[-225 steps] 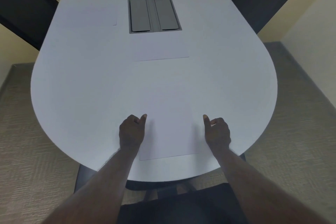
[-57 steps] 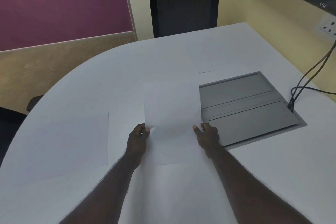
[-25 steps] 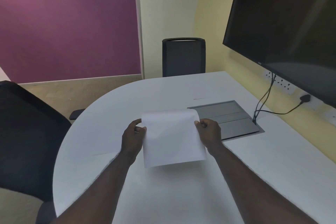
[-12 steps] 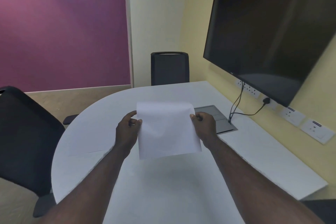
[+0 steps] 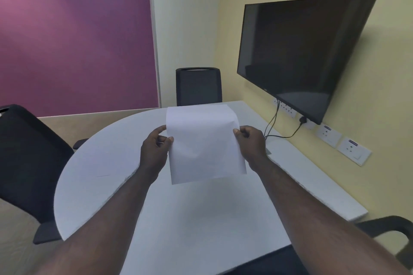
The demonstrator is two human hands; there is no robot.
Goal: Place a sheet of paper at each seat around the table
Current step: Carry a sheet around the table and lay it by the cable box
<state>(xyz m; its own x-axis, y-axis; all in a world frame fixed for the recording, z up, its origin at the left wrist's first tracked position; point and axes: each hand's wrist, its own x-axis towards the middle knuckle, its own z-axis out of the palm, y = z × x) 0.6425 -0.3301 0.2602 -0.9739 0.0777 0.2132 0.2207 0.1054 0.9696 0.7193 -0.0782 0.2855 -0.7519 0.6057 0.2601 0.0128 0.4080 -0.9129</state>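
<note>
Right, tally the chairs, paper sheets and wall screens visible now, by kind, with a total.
Black office chairs: 3
White paper sheets: 2, one held in both hands, one flat on the table
Black wall screens: 1
Total: 6

White paper sheet [image 5: 204, 145], white table [image 5: 183, 219]. Black chairs [image 5: 199, 86], black TV screen [image 5: 299, 51]. Walls: plain magenta [image 5: 73, 35] & pale yellow [image 5: 380, 96]. Floor prob. beige [image 5: 89, 123].

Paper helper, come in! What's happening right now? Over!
Left hand and right hand both pinching the sheet of paper. Sheet held up above white table. Nothing blocking.
</note>
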